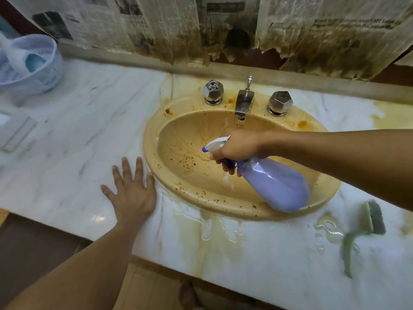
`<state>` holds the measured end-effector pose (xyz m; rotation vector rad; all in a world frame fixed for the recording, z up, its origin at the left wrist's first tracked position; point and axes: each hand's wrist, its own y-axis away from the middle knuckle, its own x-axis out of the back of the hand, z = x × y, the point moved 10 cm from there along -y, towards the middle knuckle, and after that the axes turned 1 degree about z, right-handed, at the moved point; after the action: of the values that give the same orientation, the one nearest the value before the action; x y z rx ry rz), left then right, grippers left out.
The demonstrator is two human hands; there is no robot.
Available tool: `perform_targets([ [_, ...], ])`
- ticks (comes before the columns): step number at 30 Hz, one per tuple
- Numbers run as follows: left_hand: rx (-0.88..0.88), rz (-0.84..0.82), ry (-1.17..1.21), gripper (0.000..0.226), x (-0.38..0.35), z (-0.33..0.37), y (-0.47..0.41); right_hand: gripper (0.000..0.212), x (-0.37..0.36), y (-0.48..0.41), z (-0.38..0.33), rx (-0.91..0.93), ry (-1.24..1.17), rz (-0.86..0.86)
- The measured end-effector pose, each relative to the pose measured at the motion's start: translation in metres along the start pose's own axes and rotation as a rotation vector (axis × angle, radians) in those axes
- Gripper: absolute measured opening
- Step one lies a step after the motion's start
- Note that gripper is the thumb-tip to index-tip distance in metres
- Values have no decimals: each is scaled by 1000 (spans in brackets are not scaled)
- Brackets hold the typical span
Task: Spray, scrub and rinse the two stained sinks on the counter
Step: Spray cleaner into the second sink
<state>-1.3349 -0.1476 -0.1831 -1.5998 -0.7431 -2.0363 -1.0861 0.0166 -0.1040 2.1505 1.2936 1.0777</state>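
A tan oval sink (156, 135) is set in the marble counter, with brown streaks and specks over its bowl and rim. My right hand (237, 148) is shut on a lilac spray bottle (274, 184), held tilted over the bowl with its white nozzle pointing left at the stains. My left hand (131, 193) lies flat on the counter, fingers spread, its thumb touching the sink's left rim. A green-handled scrub brush (366, 222) lies on the counter to the right of the sink. Only one sink is in view.
A chrome spout (243, 104) and two faceted knobs (213, 91) stand behind the bowl. A pale blue basket (44, 70) sits at the far left. Yellowish puddles (223, 229) spread over the counter (67, 139) in front. Stained, torn newspaper (290, 36) covers the wall.
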Motion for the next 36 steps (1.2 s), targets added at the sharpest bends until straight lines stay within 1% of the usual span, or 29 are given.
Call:
perform_targets([
  [2, 2, 6, -3, 61, 1, 0, 0, 29, 1, -4, 5, -27, 23, 22],
  [5, -3, 17, 3, 61, 2, 1, 0, 32, 3, -3, 9, -28, 72, -7],
  [8, 3, 20, 13, 61, 2, 0, 0, 35, 10, 2, 2, 37, 24, -1],
  [10, 2, 22, 14, 61, 3, 0, 0, 33, 12, 5, 1, 40, -11, 23],
  [13, -7, 26, 19, 62, 3, 0, 0, 30, 12, 8, 20, -97, -139, 134],
  [15, -11, 31, 19, 62, 3, 0, 0, 28, 8, 16, 30, -157, -190, 171],
  [17, -5, 35, 18, 62, 3, 0, -1, 26, 3, 23, 30, -138, -206, 144],
  [19, 0, 34, 13, 62, 3, -1, -1, 34, -1, 29, 23, -89, -226, 83],
  [21, -1, 35, 13, 61, 2, -1, -2, 41, -1, 31, 18, -53, -222, 67],
  [24, -2, 44, 7, 62, 2, -2, -2, 37, -3, 34, 16, -58, -214, 120],
  [27, -5, 45, 5, 63, 2, -1, -2, 31, -7, 39, 20, -93, -283, 176],
  [29, -7, 43, 3, 63, 3, -1, -1, 32, -10, 41, 20, -87, -281, 167],
  [31, -7, 45, 1, 63, 3, -1, -1, 39, -13, 44, 16, -65, -263, 125],
  [33, -6, 46, 1, 63, 2, -2, -1, 44, -14, 46, 15, -56, -271, 130],
  [36, -7, 47, 3, 63, 2, -2, -2, 32, -15, 47, 18, -74, -333, 220],
])
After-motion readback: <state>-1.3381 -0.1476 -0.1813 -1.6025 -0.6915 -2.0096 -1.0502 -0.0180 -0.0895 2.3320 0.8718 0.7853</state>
